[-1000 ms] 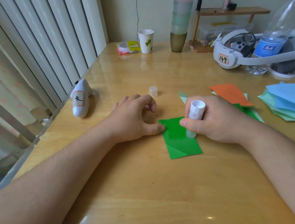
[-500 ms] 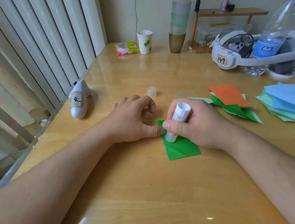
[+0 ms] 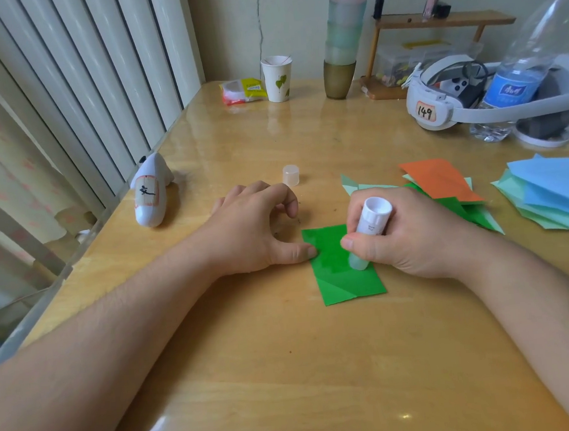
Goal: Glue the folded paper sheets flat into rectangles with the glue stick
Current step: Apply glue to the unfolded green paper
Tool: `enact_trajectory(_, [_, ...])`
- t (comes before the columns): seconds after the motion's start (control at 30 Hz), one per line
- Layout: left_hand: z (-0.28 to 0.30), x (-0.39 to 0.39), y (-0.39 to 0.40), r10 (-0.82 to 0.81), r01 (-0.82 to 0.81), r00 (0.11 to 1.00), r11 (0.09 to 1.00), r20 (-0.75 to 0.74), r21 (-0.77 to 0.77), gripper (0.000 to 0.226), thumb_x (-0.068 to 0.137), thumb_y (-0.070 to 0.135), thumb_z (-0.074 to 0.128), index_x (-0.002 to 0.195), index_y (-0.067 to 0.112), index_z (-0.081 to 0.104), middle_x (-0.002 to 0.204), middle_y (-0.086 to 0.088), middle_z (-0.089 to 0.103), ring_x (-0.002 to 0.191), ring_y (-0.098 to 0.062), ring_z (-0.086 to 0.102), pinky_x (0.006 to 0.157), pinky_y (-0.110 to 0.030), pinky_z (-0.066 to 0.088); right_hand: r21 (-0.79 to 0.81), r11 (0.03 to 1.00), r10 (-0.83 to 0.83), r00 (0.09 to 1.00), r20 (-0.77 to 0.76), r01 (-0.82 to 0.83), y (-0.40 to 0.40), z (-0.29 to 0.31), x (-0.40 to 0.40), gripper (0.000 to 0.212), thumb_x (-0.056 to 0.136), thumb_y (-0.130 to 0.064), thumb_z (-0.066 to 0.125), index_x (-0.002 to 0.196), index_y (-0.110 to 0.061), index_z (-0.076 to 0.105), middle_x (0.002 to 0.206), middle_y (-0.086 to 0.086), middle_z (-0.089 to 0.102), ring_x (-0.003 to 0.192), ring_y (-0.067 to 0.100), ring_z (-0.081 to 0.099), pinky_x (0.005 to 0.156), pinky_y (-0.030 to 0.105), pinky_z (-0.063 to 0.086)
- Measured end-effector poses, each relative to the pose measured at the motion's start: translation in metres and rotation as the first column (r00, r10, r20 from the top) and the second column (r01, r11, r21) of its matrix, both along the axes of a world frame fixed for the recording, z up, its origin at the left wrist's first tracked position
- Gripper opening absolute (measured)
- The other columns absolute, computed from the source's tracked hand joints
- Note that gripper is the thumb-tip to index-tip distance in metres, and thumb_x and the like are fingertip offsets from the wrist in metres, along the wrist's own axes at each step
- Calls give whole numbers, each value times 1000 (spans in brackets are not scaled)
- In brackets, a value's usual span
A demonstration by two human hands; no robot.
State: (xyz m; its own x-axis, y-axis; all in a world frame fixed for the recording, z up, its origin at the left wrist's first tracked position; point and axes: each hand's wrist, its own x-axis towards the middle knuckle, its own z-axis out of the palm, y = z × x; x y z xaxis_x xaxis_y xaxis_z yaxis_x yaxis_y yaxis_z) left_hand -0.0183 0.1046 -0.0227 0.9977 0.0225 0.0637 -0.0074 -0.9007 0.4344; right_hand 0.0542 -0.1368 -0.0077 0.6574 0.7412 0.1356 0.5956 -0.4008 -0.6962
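A folded green paper sheet (image 3: pixel 341 275) lies flat on the wooden table (image 3: pixel 289 369) in front of me. My right hand (image 3: pixel 412 235) grips a white glue stick (image 3: pixel 368 228), its tip pressed down on the sheet's right part. The upper part of the sheet looks darker and shiny. My left hand (image 3: pixel 260 227) rests beside the sheet with its thumb tip on the sheet's left edge. The glue stick's clear cap (image 3: pixel 290 175) stands behind my left hand. An orange sheet (image 3: pixel 440 179) tops a pile of green sheets to the right. Further right lies a stack of blue and mint sheets (image 3: pixel 549 192).
A white capsule-shaped object (image 3: pixel 150 192) lies near the table's left edge. At the back stand a paper cup (image 3: pixel 277 78), a snack packet (image 3: pixel 243 90), stacked tumblers (image 3: pixel 343 38), a small wooden shelf (image 3: pixel 438 23), a white headset (image 3: pixel 445 98) and a water bottle (image 3: pixel 524 67).
My right hand slid the glue stick left across the sheet, then back to the right and down. The left hand has stayed in place on the sheet's edge.
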Motion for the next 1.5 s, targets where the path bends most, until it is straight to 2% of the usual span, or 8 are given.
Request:
enact_trajectory(0.2, [1,0,1,-10,10,1000,1000,-9,4,53,67,73,77,102,43,50,108,24,45,112,-16,41,98,-39,35,17,1000,1,1000,-8,-1,-5,-2,6,20,75,-39,71,76,-23,60,63,-13,53,62,5,45,59,22,36])
enact_trajectory(0.3, [1,1,1,-13,13,1000,1000,-13,1,53,66,73,77,101,44,50,109,23,46,112,-16,41,99,-40,36,22,1000,-16,1000,9,16,-6,-2,8,21,75,-41,71,76,-23,60,65,-5,56,64,10,49,62,32,41])
enact_trajectory(0.5, [2,0,1,-15,15,1000,1000,-17,0,53,66,73,78,101,44,50,109,23,46,112,-16,40,100,-41,37,259,960,-104,994,-13,104,-4,2,13,25,75,-39,72,74,-19,57,68,12,58,68,33,54,60,39,42])
enact_trajectory(0.63, [1,0,1,-11,12,1000,1000,-19,1,54,64,74,76,101,44,49,108,24,45,112,-16,40,100,-41,37,146,989,-2,999,-49,9,0,-3,7,30,69,-53,68,74,-24,60,63,-7,53,62,12,47,61,33,40])
enact_trajectory(0.77, [1,0,0,-10,10,1000,1000,-21,-1,55,62,76,74,99,44,49,107,25,45,111,-16,40,100,-41,37,47,999,19,999,-32,-17,1,-6,7,26,74,-46,71,75,-24,59,64,-12,52,62,7,45,62,31,38])
enact_trajectory(1.2, [2,0,0,-14,14,1000,1000,-17,2,56,62,76,74,101,44,49,107,25,45,111,-18,41,103,-44,38,94,985,-156,983,96,147,8,-10,8,26,89,-29,76,76,-19,55,56,-16,57,56,7,49,57,26,37])
enact_trajectory(1.37, [2,1,1,-19,19,1000,1000,-24,7,55,65,75,76,102,44,50,107,25,45,111,-17,41,103,-44,38,289,932,-260,959,114,218,12,-4,7,27,83,-41,69,76,-19,55,64,0,55,58,7,46,56,23,37])
enact_trajectory(1.5, [1,1,-1,-4,4,1000,1000,-12,9,56,62,75,75,100,43,49,105,24,45,109,-17,41,102,-44,38,204,971,-140,989,45,128,22,-6,-5,29,76,-50,68,76,-24,56,59,-10,52,58,8,46,57,31,40])
